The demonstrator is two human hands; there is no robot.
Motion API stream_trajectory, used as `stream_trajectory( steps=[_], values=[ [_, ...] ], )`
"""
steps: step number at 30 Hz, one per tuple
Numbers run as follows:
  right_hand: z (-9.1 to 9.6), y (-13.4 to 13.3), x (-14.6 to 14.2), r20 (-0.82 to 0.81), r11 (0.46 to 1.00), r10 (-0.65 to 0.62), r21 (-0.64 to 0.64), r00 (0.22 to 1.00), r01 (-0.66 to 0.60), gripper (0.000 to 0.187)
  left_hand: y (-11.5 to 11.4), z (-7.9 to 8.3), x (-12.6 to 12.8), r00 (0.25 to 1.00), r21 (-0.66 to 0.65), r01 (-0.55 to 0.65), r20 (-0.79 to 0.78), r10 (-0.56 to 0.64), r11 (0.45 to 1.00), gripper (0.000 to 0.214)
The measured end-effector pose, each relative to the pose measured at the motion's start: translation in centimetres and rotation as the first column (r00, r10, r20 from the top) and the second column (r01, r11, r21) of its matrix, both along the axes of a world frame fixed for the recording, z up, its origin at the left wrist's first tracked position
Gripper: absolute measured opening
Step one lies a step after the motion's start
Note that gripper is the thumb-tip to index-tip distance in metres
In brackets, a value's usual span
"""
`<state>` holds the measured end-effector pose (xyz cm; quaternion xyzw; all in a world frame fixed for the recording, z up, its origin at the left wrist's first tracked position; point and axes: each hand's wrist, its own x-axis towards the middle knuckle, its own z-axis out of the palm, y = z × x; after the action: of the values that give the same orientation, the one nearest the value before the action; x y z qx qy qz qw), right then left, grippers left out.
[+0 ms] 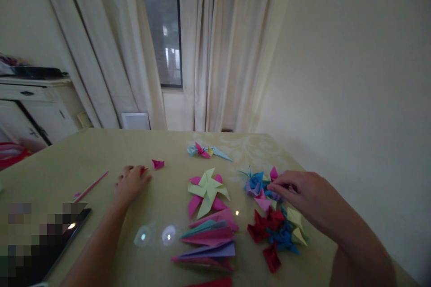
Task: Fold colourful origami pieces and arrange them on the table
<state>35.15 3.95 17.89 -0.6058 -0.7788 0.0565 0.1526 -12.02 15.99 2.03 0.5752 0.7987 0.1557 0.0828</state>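
Note:
My left hand (130,183) rests on the table (84,157), fingers curled around a small red paper piece (143,170). A folded pink paper piece (158,164) lies just beyond it. My right hand (305,193) reaches into a heap of folded blue, pink and purple paper figures (257,184), with its fingers pinched together among them; what they hold is hidden. A yellow-green and pink paper pinwheel (207,190) lies between my hands. Below it sits a stack of folded paper fans (212,242).
Red, blue and yellow folded pieces (276,233) lie under my right wrist. More folded figures (207,151) sit at the far side. A pink strip (90,186) and a dark tablet (50,251) lie at the left. Curtains and a window stand behind the table.

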Motion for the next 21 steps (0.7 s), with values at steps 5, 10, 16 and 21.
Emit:
stream_trajectory(
  steps=[5, 10, 16, 21],
  values=[
    [0.4, -0.2, -1.3, -0.121, 0.996, 0.07, 0.072, 0.99, -0.061, 0.028, 1.1, 1.8, 1.0, 0.968, 0.116, 0.152, 0.182, -0.171, 0.982, 0.031],
    [-0.4, 0.4, -5.3, -0.265, 0.987, 0.13, 0.125, 0.955, -0.1, 0.026, -1.0, 5.2, 8.8, 0.777, 0.365, 0.412, 0.337, -0.531, 0.835, 0.056],
    [-1.6, 1.6, -8.3, -0.282, 0.977, 0.212, 0.036, 0.936, -0.21, 0.026, -6.9, 6.7, 16.9, 0.18, 0.689, 0.588, 0.399, -0.899, 0.424, 0.069],
    [-1.9, 2.4, -8.0, -0.293, 0.961, 0.239, -0.069, 0.926, -0.269, 0.017, -7.5, 6.5, 17.6, 0.221, 0.689, 0.595, 0.353, -0.909, 0.413, 0.071]
  ],
)
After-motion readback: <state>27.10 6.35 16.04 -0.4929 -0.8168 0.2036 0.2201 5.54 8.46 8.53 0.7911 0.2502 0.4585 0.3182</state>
